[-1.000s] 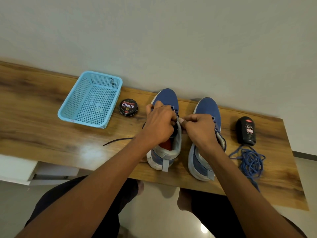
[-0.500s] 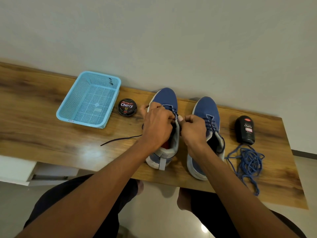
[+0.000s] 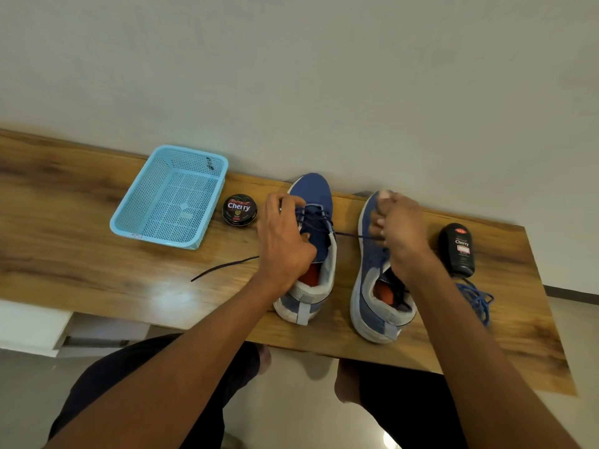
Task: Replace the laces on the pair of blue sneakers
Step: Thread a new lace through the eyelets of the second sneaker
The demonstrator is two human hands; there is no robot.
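Two blue sneakers stand side by side on the wooden shelf [image 3: 81, 254], toes toward the wall. My left hand [image 3: 283, 241] grips the left sneaker [image 3: 312, 254] at its eyelets. A dark lace [image 3: 351, 235] runs taut from those eyelets to my right hand [image 3: 400, 234], which pinches it above the right sneaker [image 3: 372, 270]. The lace's other end [image 3: 223, 268] trails loose on the wood to the left. A heap of blue laces [image 3: 476, 299] lies at the right of the right sneaker.
A light blue plastic basket [image 3: 171, 197] sits at the back left, with a round tin of Cherry shoe polish [image 3: 240, 209] beside it. A black Cherry polish bottle [image 3: 457, 249] lies at the far right. The wall runs close behind the shelf.
My right hand has pulled away to the right from the left sneaker, drawing the dark lace out taut. My left hand stays on the left sneaker.
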